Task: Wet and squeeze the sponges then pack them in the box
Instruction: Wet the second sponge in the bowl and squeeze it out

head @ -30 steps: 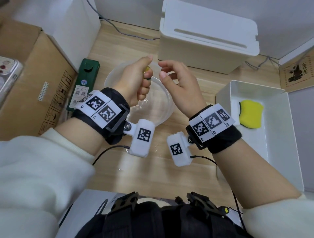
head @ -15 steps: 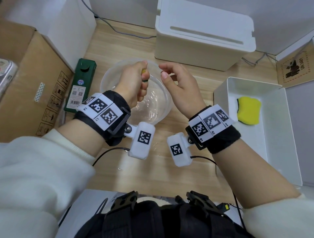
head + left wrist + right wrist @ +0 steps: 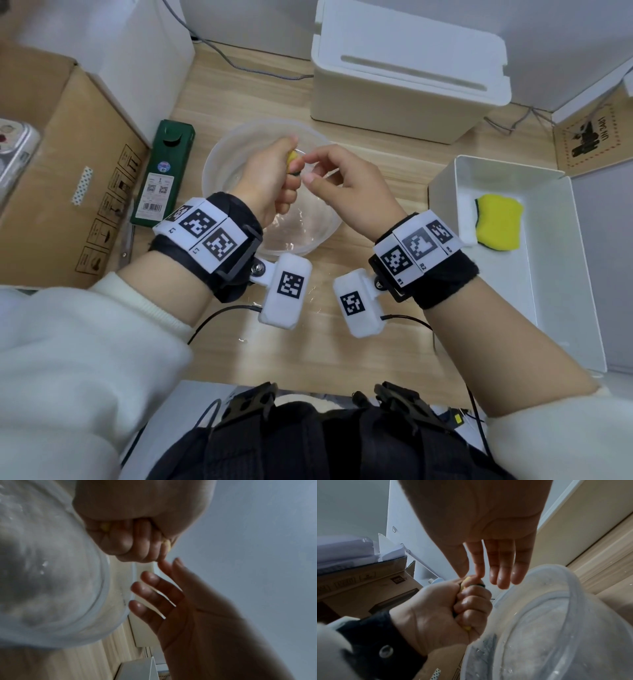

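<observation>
Your right hand closes in on left hand — fingertips now touching squeezed yellow sponge above water bowl; left fist clamped tight, right fingers relaxed, spread.

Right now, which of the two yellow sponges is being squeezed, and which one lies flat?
The sponge crushed in the left hand over the clear bowl is being squeezed. The other sponge lies flat in the white box, untouched.

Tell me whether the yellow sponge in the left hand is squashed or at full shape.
Squashed. The left hand is fisted tight around the yellow sponge above the clear plastic bowl; only small bits poke out.
</observation>
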The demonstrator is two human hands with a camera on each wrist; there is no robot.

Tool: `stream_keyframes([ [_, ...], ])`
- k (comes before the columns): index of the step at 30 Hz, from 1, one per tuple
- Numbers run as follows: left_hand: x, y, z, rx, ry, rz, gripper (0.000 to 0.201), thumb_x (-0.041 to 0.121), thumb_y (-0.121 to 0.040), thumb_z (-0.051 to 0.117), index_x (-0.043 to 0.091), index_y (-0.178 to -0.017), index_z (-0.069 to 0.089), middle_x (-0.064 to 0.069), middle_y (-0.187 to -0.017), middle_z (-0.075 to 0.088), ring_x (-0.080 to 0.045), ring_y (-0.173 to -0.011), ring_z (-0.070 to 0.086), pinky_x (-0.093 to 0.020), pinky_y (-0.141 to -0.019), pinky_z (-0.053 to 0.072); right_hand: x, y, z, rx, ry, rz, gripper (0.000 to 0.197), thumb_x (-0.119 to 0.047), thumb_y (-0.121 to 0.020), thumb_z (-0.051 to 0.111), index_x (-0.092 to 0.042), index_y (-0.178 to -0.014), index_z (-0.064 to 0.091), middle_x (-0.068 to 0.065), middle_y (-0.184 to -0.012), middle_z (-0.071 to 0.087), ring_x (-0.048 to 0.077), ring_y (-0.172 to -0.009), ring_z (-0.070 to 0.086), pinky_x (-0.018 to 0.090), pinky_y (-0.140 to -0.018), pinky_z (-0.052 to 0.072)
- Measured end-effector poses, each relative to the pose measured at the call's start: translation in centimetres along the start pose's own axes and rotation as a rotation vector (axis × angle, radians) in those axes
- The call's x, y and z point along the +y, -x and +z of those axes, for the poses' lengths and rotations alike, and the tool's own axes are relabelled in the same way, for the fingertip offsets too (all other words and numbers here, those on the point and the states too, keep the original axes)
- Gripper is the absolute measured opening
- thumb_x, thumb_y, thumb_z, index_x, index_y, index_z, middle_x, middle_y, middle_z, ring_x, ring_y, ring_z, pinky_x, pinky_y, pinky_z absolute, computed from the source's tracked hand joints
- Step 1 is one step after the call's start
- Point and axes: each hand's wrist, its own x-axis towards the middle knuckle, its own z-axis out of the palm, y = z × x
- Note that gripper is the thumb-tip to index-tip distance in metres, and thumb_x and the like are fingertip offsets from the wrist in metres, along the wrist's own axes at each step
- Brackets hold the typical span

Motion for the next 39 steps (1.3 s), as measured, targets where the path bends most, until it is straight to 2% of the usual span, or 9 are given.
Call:
stream_keyframes([
  [5, 1.8, 1.4, 0.5, -0.068, -0.081, 0.151, 0.057, 0.055, -0.094, 0.010, 0.027, -0.105, 0.059, 0.008, -0.085, 0.068, -0.003, -0.072, 0.064, -0.020, -0.055, 0.042, -1.3, -0.1, 0.2, 0.021, -0.073, 0.052, 0.047, -0.038, -0.080, 0.061, -0.024, -0.123, 0.051, -0.004, -0.091, 0.059, 0.017, -0.088, 0.059, 0.047, -0.088, 0.051],
  [9, 2.6, 2.7, -0.5, -0.154, 0.022, 0.291, 0.048, 0.025, -0.098, 0.035, 0.024, -0.146, 0.027, -0.005, -0.131, 0.053, -0.017, -0.111, 0.059, -0.031, -0.085, 0.050, -1.8, -0.5, -0.9, 0.103, -0.252, 0.094, 0.033, -0.024, -0.076, 0.069, -0.020, -0.105, 0.053, 0.003, -0.084, 0.064, 0.021, -0.085, 0.066, 0.045, -0.080, 0.057],
  [12, 2.9, 2.9, -1.9, -0.091, 0.044, 0.328, 0.065, 0.003, -0.085, 0.058, 0.019, -0.143, 0.032, -0.003, -0.109, 0.058, -0.015, -0.094, 0.065, -0.026, -0.069, 0.057, -2.0, -0.6, -2.1, 0.088, -0.344, 0.105, 0.016, -0.005, -0.080, 0.062, -0.015, -0.085, 0.050, -0.002, -0.072, 0.055, 0.016, -0.071, 0.062, 0.032, -0.064, 0.057],
  [16, 3.0, 3.1, -2.8, -0.030, -0.078, 0.346, 0.026, 0.007, -0.074, 0.071, 0.012, -0.099, 0.065, -0.001, -0.094, 0.070, -0.012, -0.083, 0.071, -0.020, -0.066, 0.055, -2.5, -0.8, -1.9, 0.083, -0.466, 0.120, 0.020, -0.003, -0.081, 0.059, -0.017, -0.080, 0.045, 0.003, -0.077, 0.054, 0.017, -0.067, 0.059, 0.026, -0.053, 0.053],
  [21, 2.7, 2.3, -3.2, -0.138, 0.056, 0.344, 0.021, 0.014, -0.075, 0.068, 0.014, -0.095, 0.063, 0.000, -0.088, 0.072, -0.012, -0.079, 0.070, -0.022, -0.064, 0.055, -2.2, -1.4, -1.7, -0.023, -0.830, 0.076, 0.033, 0.002, -0.078, 0.063, -0.010, -0.105, 0.047, 0.013, -0.101, 0.061, 0.022, -0.084, 0.063, 0.035, -0.077, 0.057],
  [25, -0.1, 0.7, -2.5, -0.038, -0.230, 0.148, 0.008, 0.008, -0.081, 0.066, 0.015, -0.084, 0.062, 0.005, -0.068, 0.067, -0.012, -0.067, 0.060, -0.016, -0.047, 0.049, -0.1, -1.4, -0.4, -0.079, -0.325, 0.325, 0.018, 0.001, -0.079, 0.063, -0.011, -0.092, 0.058, 0.005, -0.085, 0.064, 0.021, -0.078, 0.064, 0.029, -0.075, 0.058],
  [29, 0.9, 0.7, -0.7, 0.031, -0.338, 0.212, 0.022, 0.019, -0.079, 0.070, 0.012, -0.098, 0.062, 0.002, -0.082, 0.065, -0.012, -0.074, 0.062, -0.025, -0.062, 0.052, 0.4, -0.7, -2.2, 0.067, -0.283, 0.295, 0.034, -0.007, -0.078, 0.066, -0.009, -0.110, 0.054, -0.004, -0.076, 0.061, -0.002, -0.050, 0.057, 0.010, -0.038, 0.036],
  [35, 1.4, 1.3, 4.2, -0.117, -0.364, 0.187, 0.016, 0.026, -0.079, 0.069, 0.018, -0.086, 0.058, 0.001, -0.087, 0.062, -0.011, -0.083, 0.057, -0.028, -0.074, 0.050, 2.4, 2.6, -7.9, 0.221, -0.234, 0.082, 0.035, -0.007, -0.072, 0.071, -0.030, -0.089, 0.051, -0.003, -0.088, 0.060, 0.007, -0.075, 0.056, 0.022, -0.068, 0.049],
  [39, 0.7, 1.6, 10.3, -0.304, -0.400, 0.190, 0.024, 0.028, -0.079, 0.068, 0.015, -0.099, 0.062, -0.001, -0.093, 0.067, -0.013, -0.085, 0.062, -0.029, -0.079, 0.049, 5.4, 5.4, -12.5, 0.355, -0.341, 0.081, 0.033, 0.000, -0.075, 0.067, -0.027, -0.085, 0.051, -0.003, -0.084, 0.060, 0.004, -0.072, 0.056, 0.018, -0.066, 0.049],
])
